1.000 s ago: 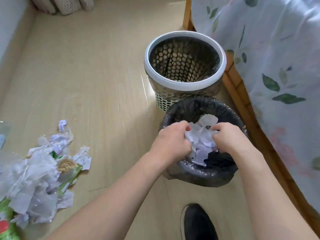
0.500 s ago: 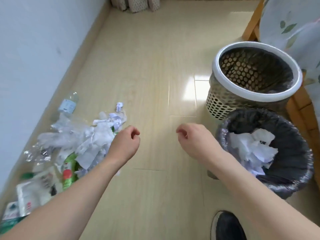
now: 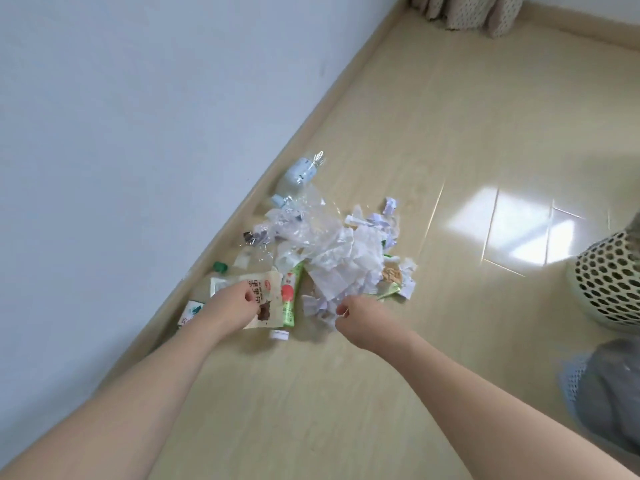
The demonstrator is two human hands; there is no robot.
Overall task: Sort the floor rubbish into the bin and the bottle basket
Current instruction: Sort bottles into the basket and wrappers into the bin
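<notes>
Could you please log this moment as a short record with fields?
left hand: on the beige snack pouch, fingers curled at its edge
right hand: at the white paper scraps, grip unclear
pile: by the wall, with a green tube and clear bottles
basket: at right edge
bin: lower right, blurred
</notes>
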